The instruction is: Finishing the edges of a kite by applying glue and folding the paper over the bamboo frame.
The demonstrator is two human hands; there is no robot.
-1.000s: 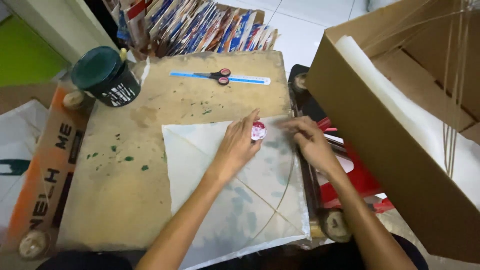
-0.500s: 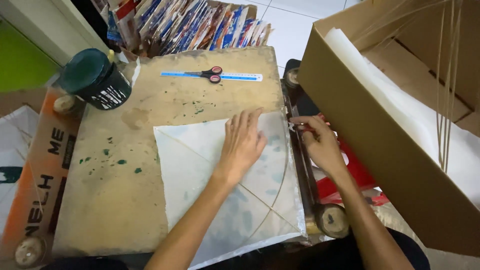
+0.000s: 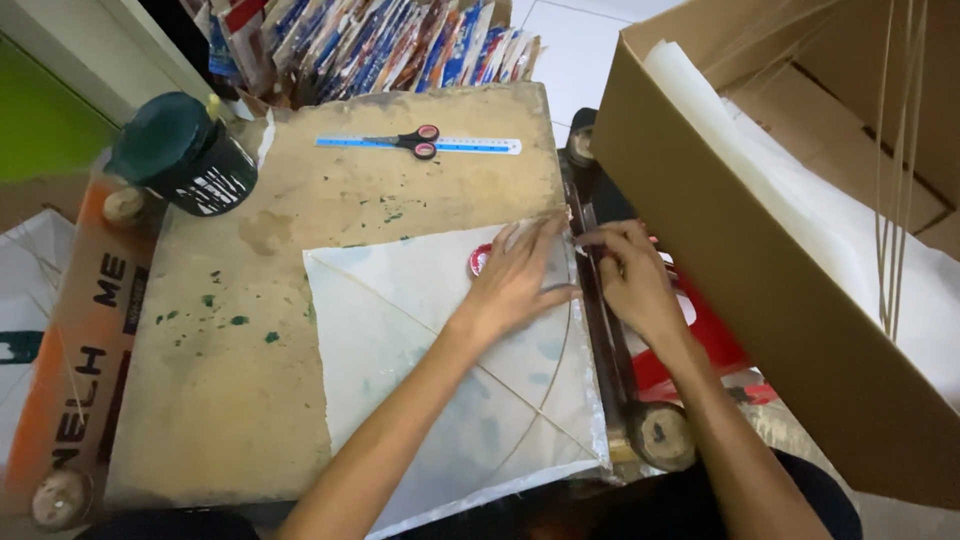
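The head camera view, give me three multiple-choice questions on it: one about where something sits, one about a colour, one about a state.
1. Where do the scissors lie?
A. on the blue ruler
B. inside the cardboard box
C. on the white paper sheet

2. What colour is the lid of the jar at the board's far left corner?
A. red
B. dark green
C. yellow

3. How is the left hand placed?
A. lifted in the air
B. wrapped round the scissors
C. flat, palm down on the white paper sheet

Answers:
1 A, the scissors rest across the ruler at the board's far edge.
2 B, its top shows dark green.
3 C, its fingers are spread on the sheet, beside the right hand.
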